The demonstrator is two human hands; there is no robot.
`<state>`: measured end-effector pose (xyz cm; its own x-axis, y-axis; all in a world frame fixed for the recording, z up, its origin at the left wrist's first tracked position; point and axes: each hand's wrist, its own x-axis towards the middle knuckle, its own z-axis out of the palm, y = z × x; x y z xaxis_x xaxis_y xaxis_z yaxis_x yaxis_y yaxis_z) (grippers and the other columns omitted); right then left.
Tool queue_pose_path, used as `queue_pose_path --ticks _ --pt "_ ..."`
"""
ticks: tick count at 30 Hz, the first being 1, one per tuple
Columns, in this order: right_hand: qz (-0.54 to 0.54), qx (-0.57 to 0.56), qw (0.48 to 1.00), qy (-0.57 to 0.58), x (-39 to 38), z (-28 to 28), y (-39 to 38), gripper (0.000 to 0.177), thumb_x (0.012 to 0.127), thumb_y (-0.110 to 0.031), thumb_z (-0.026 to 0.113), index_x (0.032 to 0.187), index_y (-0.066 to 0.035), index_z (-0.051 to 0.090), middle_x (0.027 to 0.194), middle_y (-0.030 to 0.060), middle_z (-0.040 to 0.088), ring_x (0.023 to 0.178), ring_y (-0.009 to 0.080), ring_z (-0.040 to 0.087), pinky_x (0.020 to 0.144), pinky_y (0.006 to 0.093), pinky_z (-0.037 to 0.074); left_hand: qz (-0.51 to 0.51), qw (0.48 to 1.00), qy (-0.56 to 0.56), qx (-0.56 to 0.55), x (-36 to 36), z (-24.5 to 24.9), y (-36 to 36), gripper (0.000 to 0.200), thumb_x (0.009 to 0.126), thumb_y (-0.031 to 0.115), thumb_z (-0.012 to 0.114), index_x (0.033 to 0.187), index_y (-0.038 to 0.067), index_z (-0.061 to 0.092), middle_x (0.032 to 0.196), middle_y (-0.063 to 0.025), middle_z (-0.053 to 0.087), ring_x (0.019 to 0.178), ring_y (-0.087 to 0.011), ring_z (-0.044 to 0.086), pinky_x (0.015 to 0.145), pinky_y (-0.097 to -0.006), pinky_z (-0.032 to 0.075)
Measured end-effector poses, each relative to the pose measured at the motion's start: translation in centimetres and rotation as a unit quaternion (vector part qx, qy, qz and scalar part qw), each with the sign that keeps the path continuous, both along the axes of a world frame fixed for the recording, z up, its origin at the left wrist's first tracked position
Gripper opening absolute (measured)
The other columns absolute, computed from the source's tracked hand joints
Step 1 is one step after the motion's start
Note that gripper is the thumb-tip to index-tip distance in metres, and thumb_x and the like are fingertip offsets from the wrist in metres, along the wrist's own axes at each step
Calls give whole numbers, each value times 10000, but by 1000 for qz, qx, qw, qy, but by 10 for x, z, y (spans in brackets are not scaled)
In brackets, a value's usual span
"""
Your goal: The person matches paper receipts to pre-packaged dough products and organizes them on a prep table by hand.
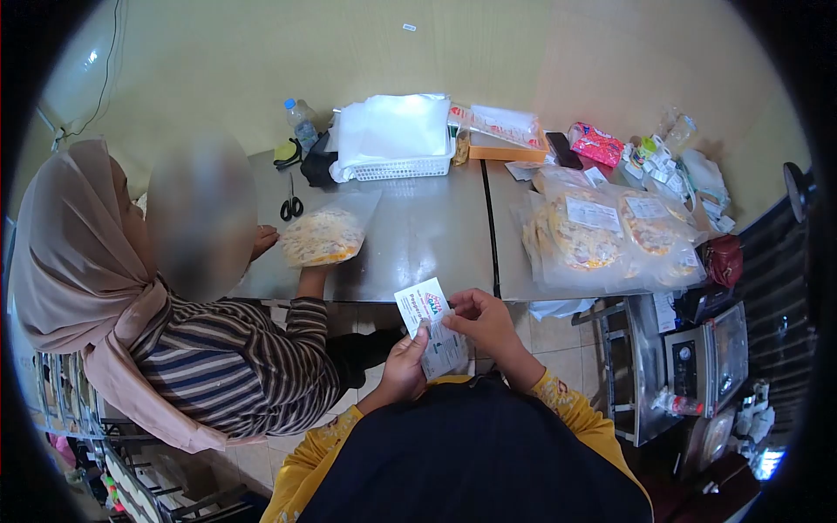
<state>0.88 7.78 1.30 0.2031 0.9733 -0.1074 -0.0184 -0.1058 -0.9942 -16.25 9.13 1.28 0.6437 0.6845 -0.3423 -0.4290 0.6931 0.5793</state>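
A printed label [419, 299], white with a red and green logo and small text, is held in front of my body, just off the table's front edge. My left hand [404, 364] grips its lower part, thumb on top. My right hand [485, 324] is closed at the label's right edge, thumb and fingertips pinched together there. To the left, a flat pizza in a clear plastic bag [323, 238] rests at the table edge, with a co-worker's hand [313, 281] beneath it and their other hand [264, 241] beside it.
Black scissors [292, 207] lie behind the bagged pizza. Along the wall are a white basket [401, 167] with plastic sheets, an orange box [508, 152] and a water bottle [302, 131]. Several bagged, labelled pizzas [582, 231] are stacked on the right. The co-worker [235, 366] sits close at left.
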Motion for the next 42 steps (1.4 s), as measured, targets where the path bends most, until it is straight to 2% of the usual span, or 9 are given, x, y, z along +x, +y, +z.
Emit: queue_pose_path --ticks 15,24,27,29,31,33,35,38,42 --pt "41 -65 984 162 79 -4 -7 203 767 -86 692 927 -8 596 823 33 625 733 87 574 672 222 457 -95 995 26 -7 59 -4 4 403 958 292 354 1264 33 399 1221 -116 472 1133 -256 468 967 -421 367" --pt "-105 -5 994 -38 141 8 -44 151 711 -90 710 780 -1 609 821 47 576 791 120 553 712 260 451 -181 979 93 11 132 1 5 482 956 392 318 1233 15 435 1151 -119 539 1044 -235 542 920 -384 421" --pt "-153 -2 987 -55 156 7 -81 141 706 -69 698 782 -12 593 801 30 561 796 110 535 701 251 440 -287 956 61 -12 159 -21 1 504 946 439 327 1148 24 528 1072 -93 589 980 -193 568 865 -343 444" --pt "-217 -43 975 28 155 10 -111 131 726 -30 660 823 3 579 827 32 562 810 120 533 710 249 434 -385 886 173 190 170 15 1 499 948 444 323 1096 31 560 1003 -79 611 879 -167 587 779 -326 463" --pt "-281 -66 957 26 154 2 -148 134 738 -20 642 862 -3 595 830 45 582 811 121 545 718 255 438 -435 850 55 291 189 -13 -15 522 946 447 335 1045 -1 584 917 -88 617 823 -138 572 747 -319 457" --pt "-341 -46 939 17 163 -38 -189 96 764 -50 620 843 -12 581 777 26 566 723 115 529 682 256 443 -509 724 73 461 207 -8 -25 501 943 431 362 1036 -13 575 879 -80 607 775 -122 550 684 -307 446" --pt "-425 -127 896 -19 122 25 -197 211 805 -154 583 904 32 597 865 110 598 758 203 518 661 343 452 -515 773 32 370 223 -40 -55 504 937 433 382 990 -20 595 860 -67 613 781 -126 547 691 -296 440" --pt "-474 -211 855 9 116 5 -247 279 866 -129 535 1075 52 506 966 131 549 857 222 532 688 354 509 -528 804 -8 275 230 -44 -96 513 937 434 383 986 -26 604 856 -58 619 802 -134 543 717 -297 434" --pt "-412 -240 878 40 126 -7 -298 370 870 -144 544 1175 35 437 1100 156 514 931 238 517 754 361 474 -576 741 10 345 251 -32 -120 470 946 388 374 1063 -15 585 923 -77 621 841 -156 542 785 -313 418"
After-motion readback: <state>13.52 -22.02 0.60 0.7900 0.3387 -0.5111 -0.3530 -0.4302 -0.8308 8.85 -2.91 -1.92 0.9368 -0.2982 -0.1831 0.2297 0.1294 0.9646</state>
